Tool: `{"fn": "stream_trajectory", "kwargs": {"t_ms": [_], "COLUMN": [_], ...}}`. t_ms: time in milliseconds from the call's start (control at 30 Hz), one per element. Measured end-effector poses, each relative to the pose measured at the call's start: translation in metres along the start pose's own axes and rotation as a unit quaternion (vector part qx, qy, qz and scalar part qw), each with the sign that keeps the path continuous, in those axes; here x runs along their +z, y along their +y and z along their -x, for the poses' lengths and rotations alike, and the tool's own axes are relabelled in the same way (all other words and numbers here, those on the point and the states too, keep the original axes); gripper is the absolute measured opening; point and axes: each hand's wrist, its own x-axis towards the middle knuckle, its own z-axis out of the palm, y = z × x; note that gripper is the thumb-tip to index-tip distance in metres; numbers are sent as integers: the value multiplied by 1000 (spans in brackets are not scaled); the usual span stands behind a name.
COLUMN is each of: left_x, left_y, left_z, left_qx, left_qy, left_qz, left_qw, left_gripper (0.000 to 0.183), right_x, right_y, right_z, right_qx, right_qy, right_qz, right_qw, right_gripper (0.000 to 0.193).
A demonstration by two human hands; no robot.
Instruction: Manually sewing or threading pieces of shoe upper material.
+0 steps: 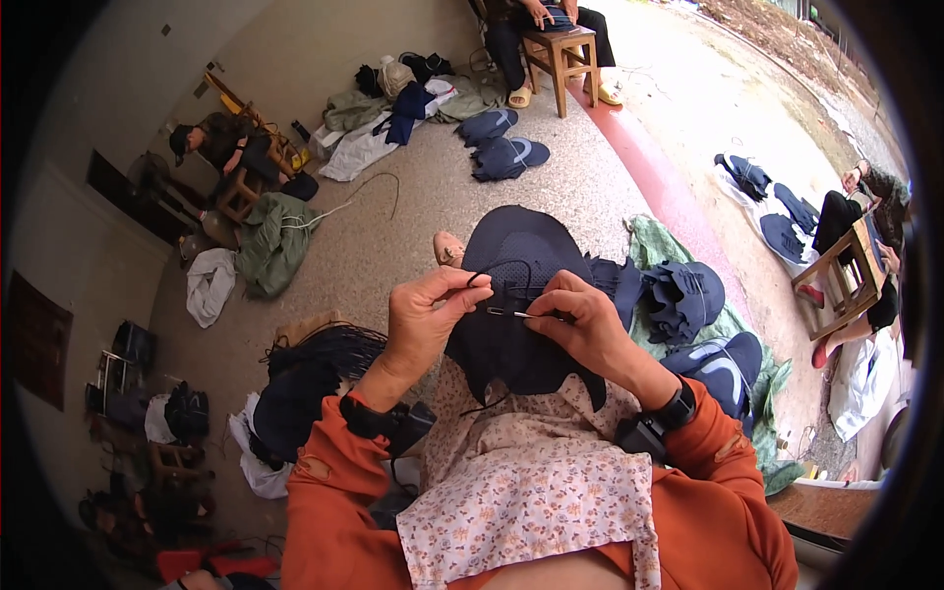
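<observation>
A dark navy cap [521, 241] with a mesh panel lies over my lap, brim pointing away from me. Above it, my left hand [425, 320] pinches a black cord [476, 280], which loops over the cap. My right hand [580, 320] is closed on a thin metal needle [506, 312] with a long eye, pointing left toward my left hand. The cord's end and the needle's eye are close but apart; whether cord passes through the eye, I cannot tell. A floral apron [531, 492] covers my lap beneath the cap.
Stacked navy caps [683, 295] lie on green sheeting [654, 241] at my right. A bundle of black cords [334, 359] sits at my left. Two caps [506, 157] rest on the floor ahead. Other people sit by wooden stools [560, 44] around the room; sacks [275, 241] stand at left.
</observation>
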Motion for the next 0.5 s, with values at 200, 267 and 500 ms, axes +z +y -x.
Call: {"fn": "stream_trajectory", "kwargs": {"t_ms": [200, 267, 500], "left_x": [4, 4, 3], "left_y": [3, 7, 3], "left_z": [-2, -2, 0], "left_qx": [115, 118, 109], "left_qy": [-35, -46, -83], "left_qz": [-89, -97, -155], "left_qw": [989, 987, 978], "left_gripper": [16, 16, 17], "right_x": [0, -1, -4], "right_y": [-1, -2, 2], "right_z": [-1, -2, -3], "right_qx": [23, 32, 64], "right_qy": [-22, -29, -38], "right_qz": [-20, -29, -101], "right_qw": [999, 999, 992], "right_gripper": [9, 8, 7]}}
